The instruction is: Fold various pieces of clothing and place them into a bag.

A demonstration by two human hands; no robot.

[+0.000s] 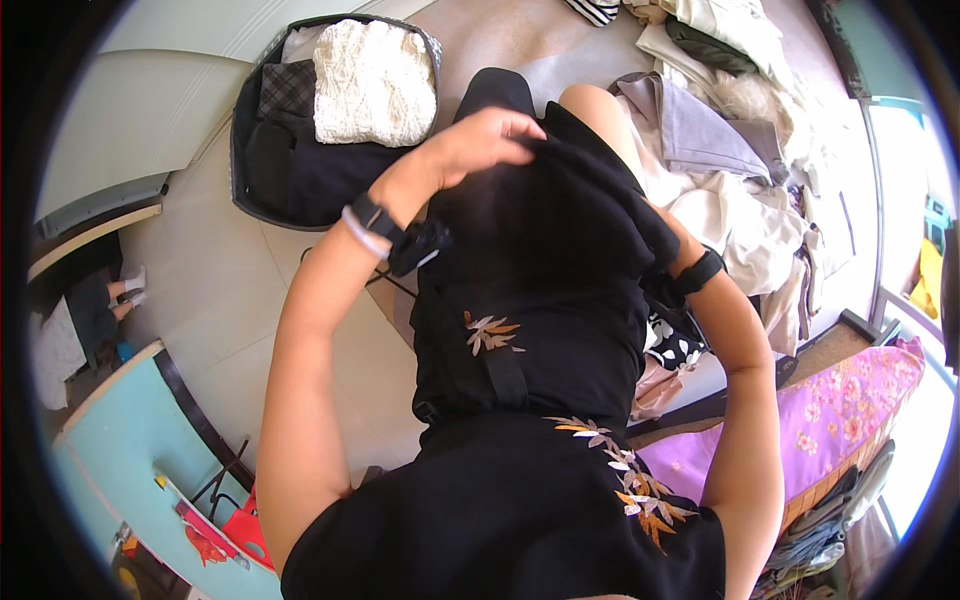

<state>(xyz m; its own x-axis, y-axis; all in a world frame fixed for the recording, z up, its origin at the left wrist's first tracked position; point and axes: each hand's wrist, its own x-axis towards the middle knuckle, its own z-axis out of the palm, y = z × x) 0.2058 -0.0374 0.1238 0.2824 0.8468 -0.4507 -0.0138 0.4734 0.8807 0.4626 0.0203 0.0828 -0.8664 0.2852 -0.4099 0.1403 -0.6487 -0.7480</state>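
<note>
Black cloth (577, 202), apparently a garment, lies bunched over my lap and is hard to tell from my black clothes. My left hand (484, 142) reaches across it from the left, fingertips and thumb at its upper edge; blur hides whether they pinch it. My right hand is out of sight behind or under the cloth's right side; only the forearm and the wrist strap (700, 271) show. Just beyond my left hand, an open suitcase (238, 150) holds a folded cream knit garment (375, 82), a dark plaid cloth (287, 88) and dark clothes (300, 169).
Piled clothes fill the right, with grey folded trousers (701, 131) and white garments (739, 217). A purple floral cloth (832, 412) covers a long surface at lower right. Another person's legs (120, 292) show at far left, above a pale blue tabletop (135, 427).
</note>
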